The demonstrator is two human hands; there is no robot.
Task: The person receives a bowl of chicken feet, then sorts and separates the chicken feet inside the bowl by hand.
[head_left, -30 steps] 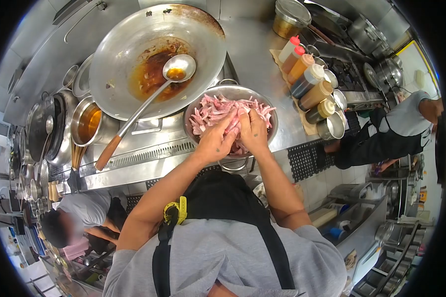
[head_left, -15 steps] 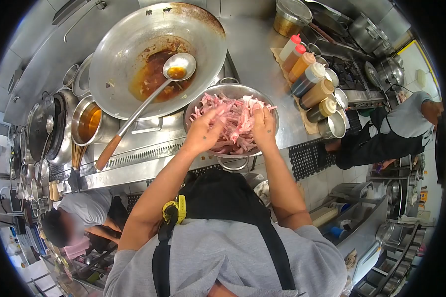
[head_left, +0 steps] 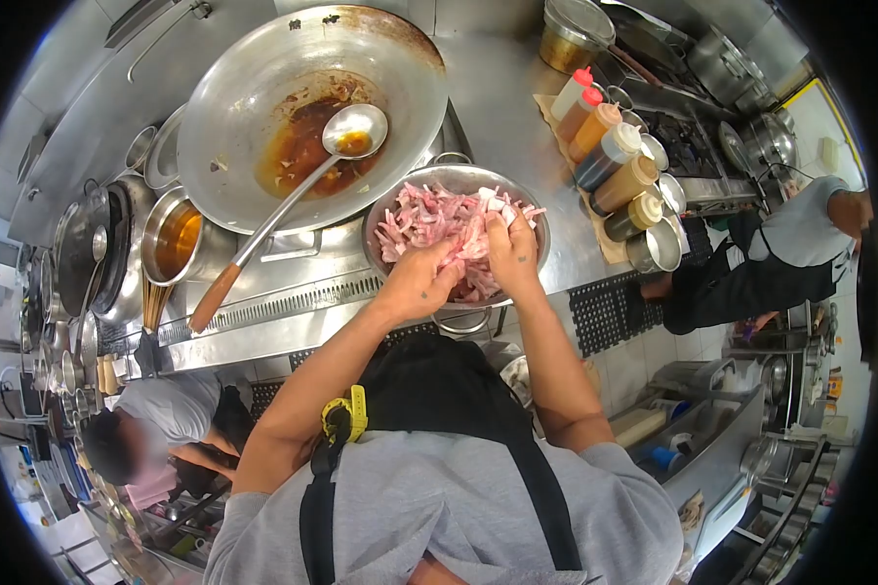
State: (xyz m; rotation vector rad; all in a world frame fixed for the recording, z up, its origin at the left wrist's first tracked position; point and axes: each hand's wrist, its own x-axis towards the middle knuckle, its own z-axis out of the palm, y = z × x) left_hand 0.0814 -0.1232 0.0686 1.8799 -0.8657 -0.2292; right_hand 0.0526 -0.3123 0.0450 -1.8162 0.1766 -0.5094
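A round steel bowl (head_left: 369, 226) in front of me is heaped with thin, pale pink pieces of raw meat (head_left: 434, 216); their exact kind I cannot make out. At the bowl's near side, my left hand (head_left: 421, 280) has its fingers curled against some pieces. My right hand (head_left: 513, 255) grips pieces at the right of the heap, fingers bent down into them. The two hands are close together, and some fingertips are hidden by the meat. Behind the bowl, to the left, a large wok (head_left: 229, 107) contains brown, oily liquid. A ladle (head_left: 293, 195) with a wooden handle rests across it.
Several sauce bottles (head_left: 607, 156) line the counter (head_left: 498, 88) at right, beside a small steel pot (head_left: 654, 249). A pot of amber liquid (head_left: 193, 244) stands left of the wok. One person (head_left: 166, 424) is at lower left, another (head_left: 761, 258) at far right.
My left hand has drawn back toward me and slightly right, uncovering meat at the bowl's left. My right hand has shifted slightly left, and the hands are closer together.
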